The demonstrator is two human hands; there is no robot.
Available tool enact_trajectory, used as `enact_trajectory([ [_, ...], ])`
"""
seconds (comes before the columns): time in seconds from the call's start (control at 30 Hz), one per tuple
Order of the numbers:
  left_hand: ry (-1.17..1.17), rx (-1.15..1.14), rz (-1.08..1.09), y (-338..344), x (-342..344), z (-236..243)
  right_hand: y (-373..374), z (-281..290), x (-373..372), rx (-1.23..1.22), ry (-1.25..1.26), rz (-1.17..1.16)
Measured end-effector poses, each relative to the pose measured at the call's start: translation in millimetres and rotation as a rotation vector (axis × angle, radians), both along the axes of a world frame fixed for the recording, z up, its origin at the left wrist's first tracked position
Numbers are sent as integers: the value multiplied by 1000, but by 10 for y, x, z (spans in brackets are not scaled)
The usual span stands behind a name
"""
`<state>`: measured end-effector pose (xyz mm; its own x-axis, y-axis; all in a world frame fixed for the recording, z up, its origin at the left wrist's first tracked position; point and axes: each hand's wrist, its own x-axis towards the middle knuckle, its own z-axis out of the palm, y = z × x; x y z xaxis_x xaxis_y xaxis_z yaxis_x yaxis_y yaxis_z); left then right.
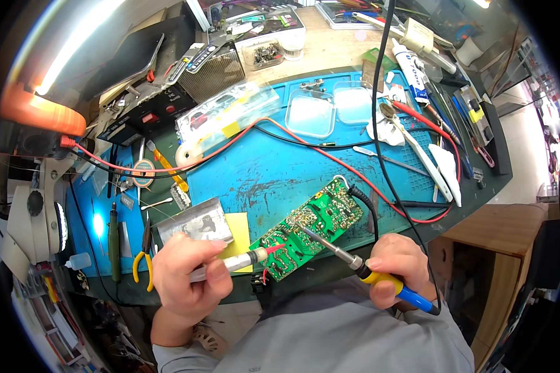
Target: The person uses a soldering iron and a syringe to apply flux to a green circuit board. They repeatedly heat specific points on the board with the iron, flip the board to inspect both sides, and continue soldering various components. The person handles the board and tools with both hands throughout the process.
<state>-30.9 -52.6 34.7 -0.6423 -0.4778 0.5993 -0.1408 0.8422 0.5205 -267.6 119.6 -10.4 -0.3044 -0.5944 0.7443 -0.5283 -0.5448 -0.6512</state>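
On the blue mat (249,181) we had open, worn room at eleven o'clock from the green circuit board (325,217); the board lay slantwise near the dark bench edge (233,294) at six o'clock; a metal plate (196,222) crowded nine o'clock, and a black cable (374,93) swung from one round to four; our right hand (402,266), at four, gripped a soldering iron (371,274) over the board's middle; our left hand (193,267), at eight, pinched a syringe (236,262), its red nozzle (274,249) over the nearer end; we could not tell whether either tip touched; we judged it a soldering step, next calling for steady tips kept apart.
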Motion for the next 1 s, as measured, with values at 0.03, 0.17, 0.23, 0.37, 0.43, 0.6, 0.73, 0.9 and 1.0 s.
enact_trajectory([
  [0.03, -13, 6, -7, -12, -6, -7, -4, 2, -3, 7, -1, 5],
  [0.17, -30, -8, -17, -39, -9, -21, 27, 21, -11, 48, -15, 40],
  [0.23, -32, -13, -17, -50, -12, -20, 58, 34, -55, 74, 6, 74],
  [0.37, -57, -4, -10, -49, -14, -29, 34, -17, -37, 47, -22, 49],
  [0.43, -58, -8, -10, -52, -19, -28, 32, -21, -36, 55, -28, 48],
  [0.6, -60, 13, -5, -46, -20, -42, 26, 7, -39, 88, -15, 43],
  [0.73, -60, 16, -8, -44, -31, -34, 14, 39, -11, 111, -11, 8],
  [0.9, -85, 10, 4, -34, -15, -24, 5, 66, -42, 135, 19, 56],
  [1.0, -134, 85, 40, 33, 16, 10, 9, 69, -46, 142, 17, 64],
])
